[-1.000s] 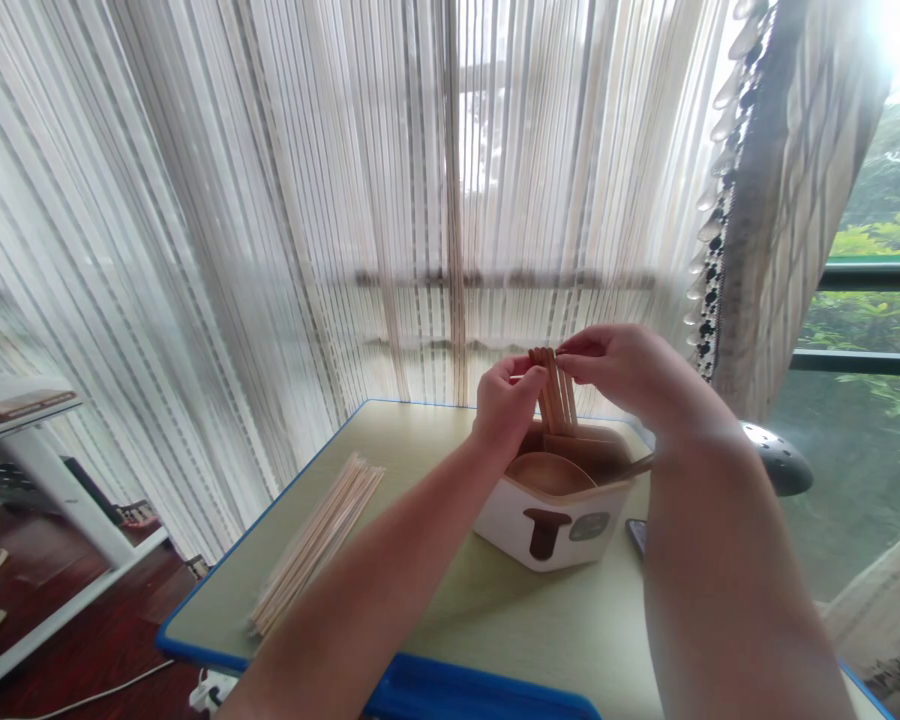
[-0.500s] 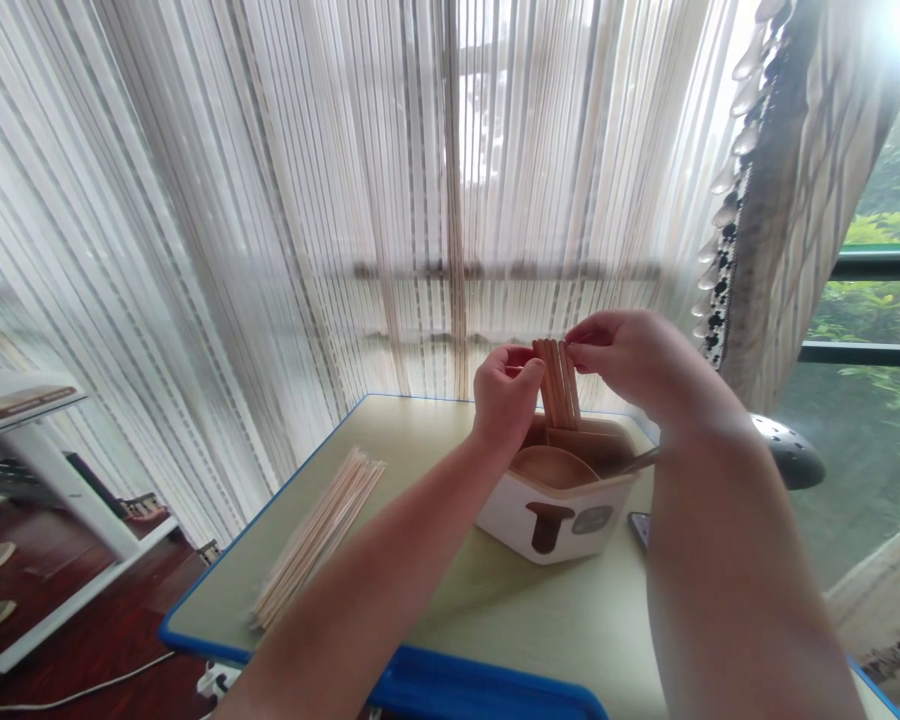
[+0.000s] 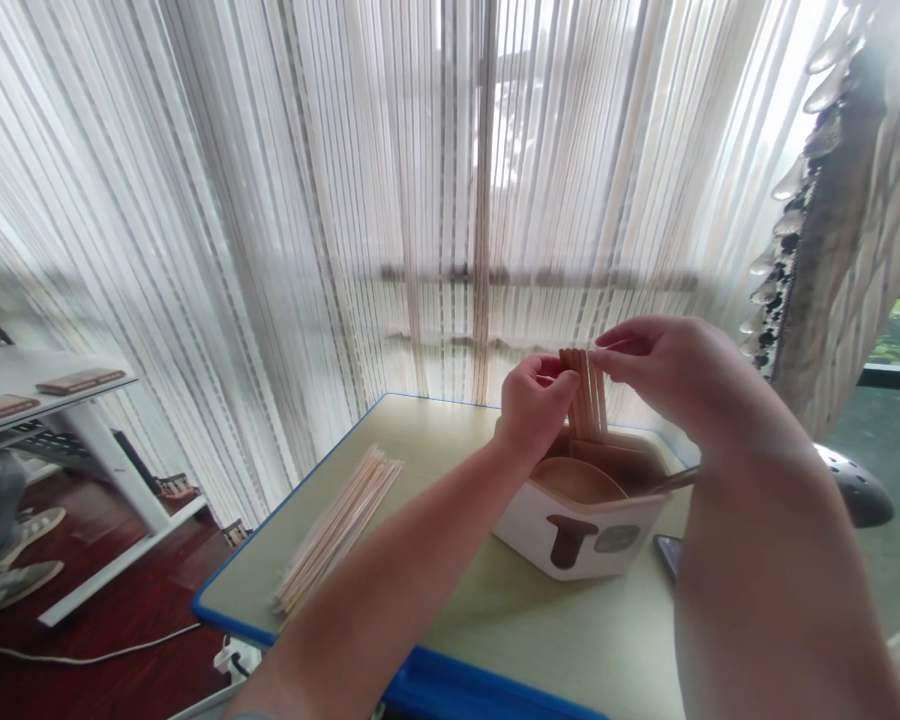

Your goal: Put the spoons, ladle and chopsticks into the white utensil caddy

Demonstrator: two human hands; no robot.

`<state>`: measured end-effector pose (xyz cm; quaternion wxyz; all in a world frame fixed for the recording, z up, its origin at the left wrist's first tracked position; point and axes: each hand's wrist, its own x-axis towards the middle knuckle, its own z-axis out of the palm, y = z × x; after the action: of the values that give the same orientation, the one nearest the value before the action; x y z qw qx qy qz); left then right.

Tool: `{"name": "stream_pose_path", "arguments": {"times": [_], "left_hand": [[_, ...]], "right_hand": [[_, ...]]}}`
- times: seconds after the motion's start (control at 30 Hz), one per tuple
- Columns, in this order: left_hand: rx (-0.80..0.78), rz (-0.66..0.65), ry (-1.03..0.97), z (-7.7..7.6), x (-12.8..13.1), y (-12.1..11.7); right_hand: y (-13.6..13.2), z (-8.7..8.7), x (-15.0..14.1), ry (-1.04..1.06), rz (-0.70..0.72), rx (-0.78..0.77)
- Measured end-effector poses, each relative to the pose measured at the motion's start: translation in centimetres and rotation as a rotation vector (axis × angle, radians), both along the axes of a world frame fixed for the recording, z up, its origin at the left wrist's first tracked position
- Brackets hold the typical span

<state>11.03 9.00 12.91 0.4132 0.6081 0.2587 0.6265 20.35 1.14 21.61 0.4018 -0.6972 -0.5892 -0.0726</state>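
Note:
A bunch of brown wooden chopsticks (image 3: 588, 400) stands upright in a white holder box (image 3: 581, 520) on the table. My left hand (image 3: 534, 405) is closed around the bunch from the left, near its top. From the right, my right hand (image 3: 675, 375) pinches the tops of the chopsticks with its fingertips. Wooden spoons (image 3: 577, 478) lie in the front part of the box. A loose pile of pale thin sticks (image 3: 341, 525) lies flat on the left of the table, away from both hands.
The pale green table with a blue rim (image 3: 450, 690) stands against a striped sheer curtain (image 3: 307, 200). A dark phone (image 3: 667, 555) lies right of the box. A grey round object (image 3: 859, 490) sits at the far right. A white shelf (image 3: 52, 400) stands left, with shoes (image 3: 15, 575) below it.
The view has shifted so the table and hands sit further right. Both hands keep their hold on the chopstick tops over the box.

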Motion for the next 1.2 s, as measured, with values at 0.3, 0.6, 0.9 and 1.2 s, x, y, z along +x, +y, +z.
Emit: {"name": "stream_pose_path", "arguments": {"times": [0.3,0.6,0.9,1.2], "left_hand": [[-0.039,-0.104,-0.066,-0.2,0.0,0.5],[-0.188,-0.19,-0.103,0.6,-0.4,-0.1],[-0.018,0.208,-0.052,1.8,-1.7,-0.9],[0.148,0.835,0.217,-1.4,-10.9,-3.6]], "right_hand": [[-1.4,0.5,-0.8,-0.031,-0.033,0.052],[-1.6,0.6,-1.2,-0.043,-0.045,0.076],[-3.4,1.1,-3.3,-0.085,0.014,0.199],[-5.1,0.5,-5.6,-0.029,0.23,0.502]]}}
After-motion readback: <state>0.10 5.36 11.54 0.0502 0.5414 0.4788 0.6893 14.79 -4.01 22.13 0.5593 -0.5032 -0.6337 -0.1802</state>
